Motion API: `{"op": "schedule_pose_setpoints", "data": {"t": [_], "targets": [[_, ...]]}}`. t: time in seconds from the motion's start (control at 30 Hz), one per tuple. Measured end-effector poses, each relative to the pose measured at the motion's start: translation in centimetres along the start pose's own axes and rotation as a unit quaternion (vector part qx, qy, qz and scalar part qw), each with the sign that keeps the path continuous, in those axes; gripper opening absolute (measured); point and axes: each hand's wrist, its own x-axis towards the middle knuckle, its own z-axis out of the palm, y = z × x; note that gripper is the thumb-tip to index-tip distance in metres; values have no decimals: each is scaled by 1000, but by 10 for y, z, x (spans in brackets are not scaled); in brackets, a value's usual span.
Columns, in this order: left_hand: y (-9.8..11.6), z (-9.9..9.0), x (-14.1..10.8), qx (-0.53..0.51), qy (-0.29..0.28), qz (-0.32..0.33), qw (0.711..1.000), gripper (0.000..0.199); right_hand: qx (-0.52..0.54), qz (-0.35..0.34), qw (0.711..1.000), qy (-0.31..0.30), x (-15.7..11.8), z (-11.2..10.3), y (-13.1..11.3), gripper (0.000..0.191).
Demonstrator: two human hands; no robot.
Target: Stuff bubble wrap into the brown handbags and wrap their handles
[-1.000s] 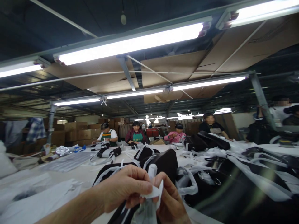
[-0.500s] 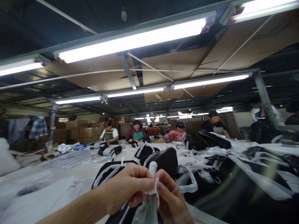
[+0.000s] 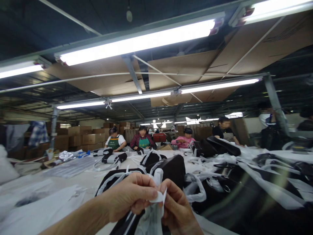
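Left hand (image 3: 133, 192) and right hand (image 3: 177, 209) both pinch this strip (image 3: 156, 197), probably light and floppy, so I'd grip near its ends.

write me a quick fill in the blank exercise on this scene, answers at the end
The left hand and right hand pinch a thin strip whose colour is ____.
The plaid cloth hangs nearest the picture's ____ edge.
The apron over a maroon top is ____.
The overhead tube lights are switched ____.

Missing words: white; left; green; on
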Motion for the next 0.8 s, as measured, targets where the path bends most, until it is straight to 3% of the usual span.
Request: {"op": "schedule_pose_setpoints", "data": {"t": [0.17,0.37,0.43,0.6,0.8], "targets": [[-1,-1,2,16,6,5,1000,29,-84,-38,995,47,-1,11,-4,28],[0,1,4,21,25,-11,999,35,-238,-108,954,146,-6,27,-12,32],[-1,1,4,20,21,-13,999,39,-269,-115,947,133,-6,24,-12,29],[-3,-1,3,13,19,-23,999,40,-283,-129,950,19,-5,9,-15,16],[-9,-3,3,-30,10,-45,998,39,-269,-131,954,6,-5,8,-18,16]]}}
